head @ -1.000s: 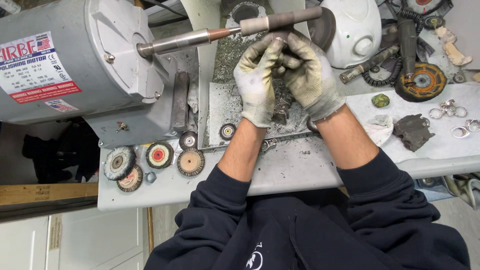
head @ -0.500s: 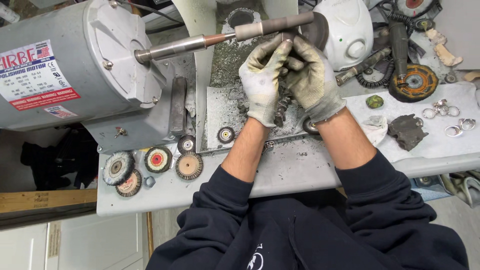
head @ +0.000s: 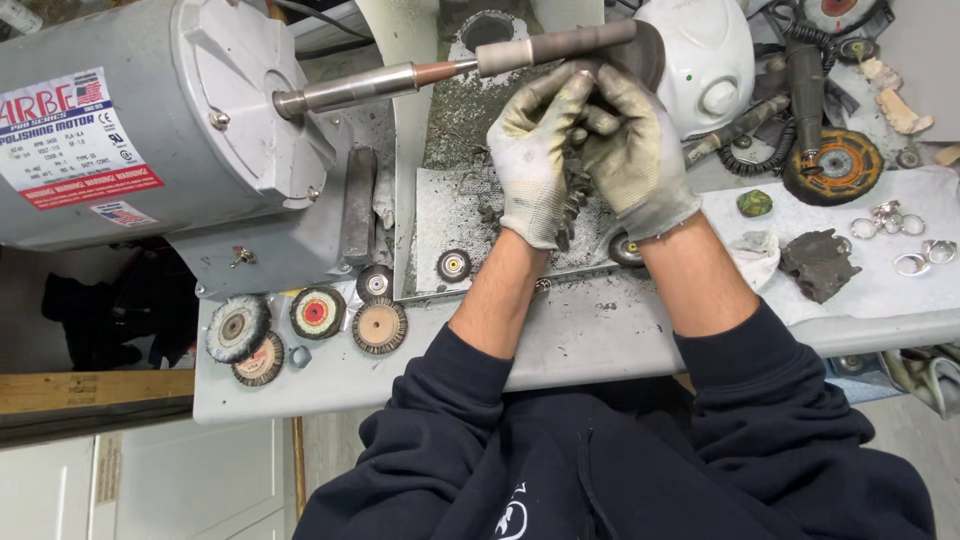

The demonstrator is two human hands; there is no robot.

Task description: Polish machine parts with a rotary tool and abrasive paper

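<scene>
Nearest you, your dark sleeves come up from the bottom of the frame and your forearms cross the grey bench (head: 600, 340). Along its lower left edge lie several small brush and buffing wheels (head: 318, 312), all loose and apart from your hands.

At mid-frame your left hand (head: 535, 165) and right hand (head: 632, 160), both in soiled work gloves, are pressed together. Each grip is clenched, and between them they pinch a small dark piece (head: 578, 150) held up against the underside of the spindle's buffing tip (head: 560, 48). The piece is mostly hidden by your fingers, so you cannot tell its shape from here. Judging by that contact, the polishing looks to be in progress; how much of the piece is finished the picture does not show.

Below your hands sits the dust tray (head: 450, 210), littered with dark grit, with one small wheel (head: 454, 265) resting on it.

To the right, a dark lump of compound (head: 818, 262) and a cluster of silver rings (head: 900, 235) lie on a white cloth, well apart from your hands; by their shine you may judge whether they are done or waiting.

Farther off, the grey motor (head: 150, 130) fills the upper left, its tapered spindle (head: 400, 82) reaching right. A white domed unit (head: 700, 60) and a coiled handpiece (head: 805, 80) crowd the upper right, close behind your right hand.
</scene>
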